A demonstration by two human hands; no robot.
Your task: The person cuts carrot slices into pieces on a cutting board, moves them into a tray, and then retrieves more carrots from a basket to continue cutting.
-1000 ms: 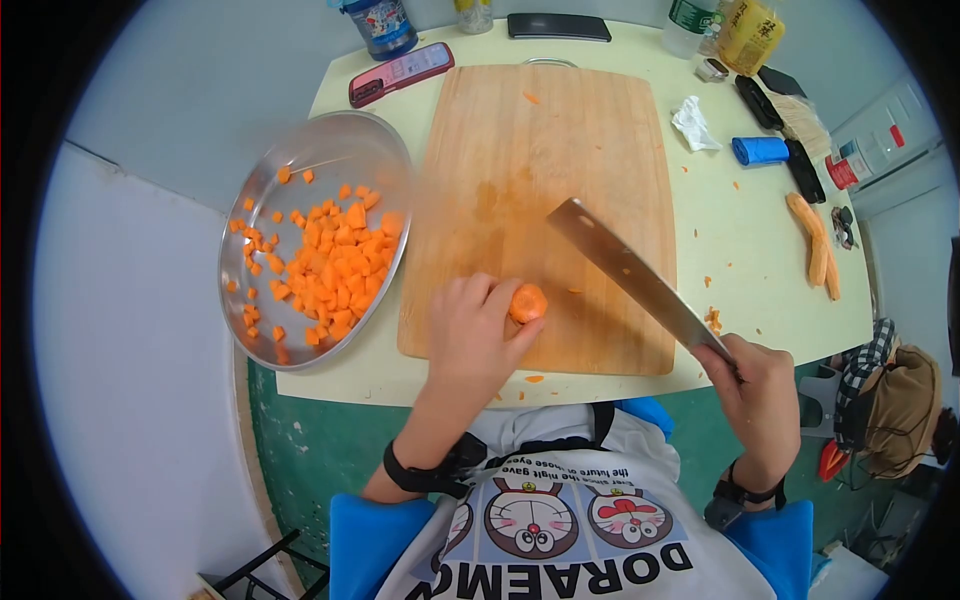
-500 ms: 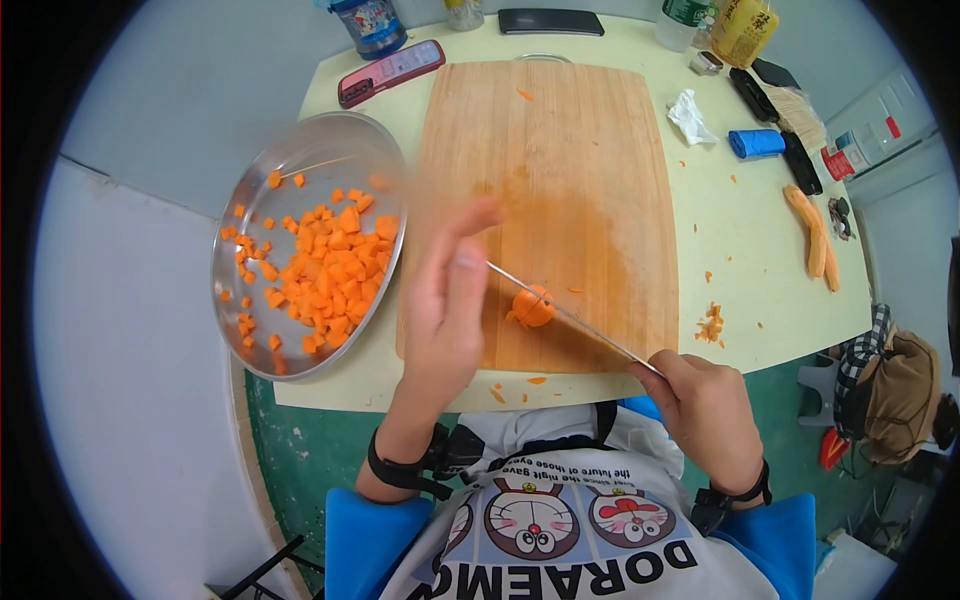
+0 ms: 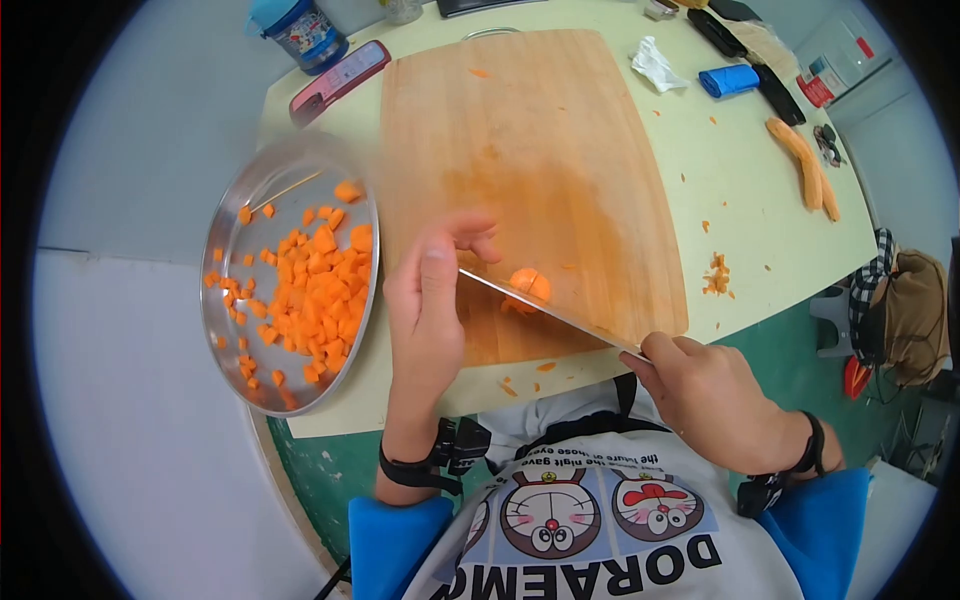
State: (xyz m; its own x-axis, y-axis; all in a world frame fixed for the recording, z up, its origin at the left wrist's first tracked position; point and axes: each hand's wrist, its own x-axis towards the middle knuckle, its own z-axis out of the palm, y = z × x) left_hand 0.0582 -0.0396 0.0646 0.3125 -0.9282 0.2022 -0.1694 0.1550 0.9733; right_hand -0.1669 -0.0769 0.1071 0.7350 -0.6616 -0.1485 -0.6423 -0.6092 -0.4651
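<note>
My right hand (image 3: 712,395) grips the handle of a kitchen knife (image 3: 560,318), its blade seen edge-on and slanting up to the left over the wooden cutting board (image 3: 520,110). Right behind the blade stands a short carrot piece (image 3: 529,285) with cut lines across its top and small bits at its base. My left hand (image 3: 430,300) is open beside the blade's far end, fingers bent forward and thumb apart. To its left, a round metal bowl (image 3: 222,375) contains many diced carrot pieces (image 3: 315,290) and a thin stick (image 3: 287,190).
A phone (image 3: 340,82) and a blue bottle (image 3: 305,38) are at the back left. On the right lie a crumpled tissue (image 3: 657,65), a blue roll (image 3: 729,80), peeled carrots (image 3: 800,160) and carrot scraps (image 3: 717,275). Thin shavings (image 3: 545,367) dot the table's front edge.
The view has shifted and turned slightly. My left hand has come down closer to the blade. A blurred carrot piece at the bowl's edge now shows inside the bowl. The knife has moved nearer me.
</note>
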